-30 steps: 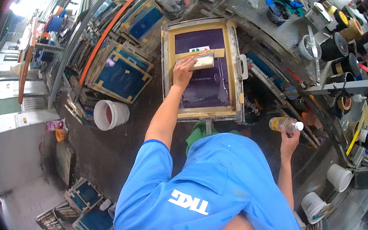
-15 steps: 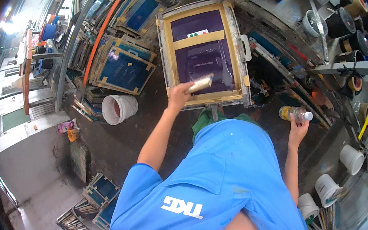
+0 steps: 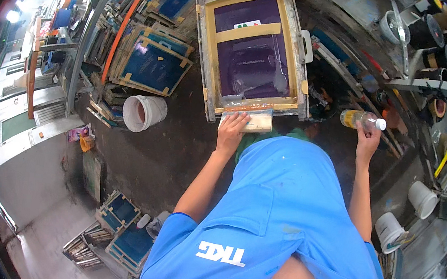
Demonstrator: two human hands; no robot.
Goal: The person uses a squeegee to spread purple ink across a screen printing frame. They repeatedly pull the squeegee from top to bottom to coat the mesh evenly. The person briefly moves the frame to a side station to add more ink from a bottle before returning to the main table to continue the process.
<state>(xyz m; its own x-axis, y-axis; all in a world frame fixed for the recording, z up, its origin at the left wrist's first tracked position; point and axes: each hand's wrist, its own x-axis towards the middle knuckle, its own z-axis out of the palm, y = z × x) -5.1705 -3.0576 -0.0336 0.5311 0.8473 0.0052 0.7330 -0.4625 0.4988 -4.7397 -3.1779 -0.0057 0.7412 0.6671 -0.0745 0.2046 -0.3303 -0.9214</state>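
Note:
My left hand (image 3: 230, 133) is closed on a squeegee (image 3: 260, 122) with a pale wooden handle. The squeegee lies level along the near end of a silkscreen frame (image 3: 203, 54), its blade edge towards the dark purple mesh (image 3: 242, 73). Tan tape lines the mesh and crosses it, and a wet sheen shows on the surface. Off to the right, my right hand (image 3: 367, 144) grips a clear plastic bottle (image 3: 353, 119) with a white cap. The bottle is tilted nearly flat, cap to the right, with yellowish liquid inside. My left fingertips show on the handle; the thumb is hidden.
Blue-meshed screens (image 3: 152, 65) stand stacked to the left, beside a white bucket (image 3: 145, 114). At the upper right, a bench holds black tubs (image 3: 427, 33) and a bowl (image 3: 395, 27). White buckets (image 3: 422, 199) sit on the right. More screens (image 3: 131, 245) lie at the lower left.
My left hand has drawn the squeegee from over the lower mesh to the frame's near end and turned it level. The bottle stays in my right hand. The view has shifted slightly.

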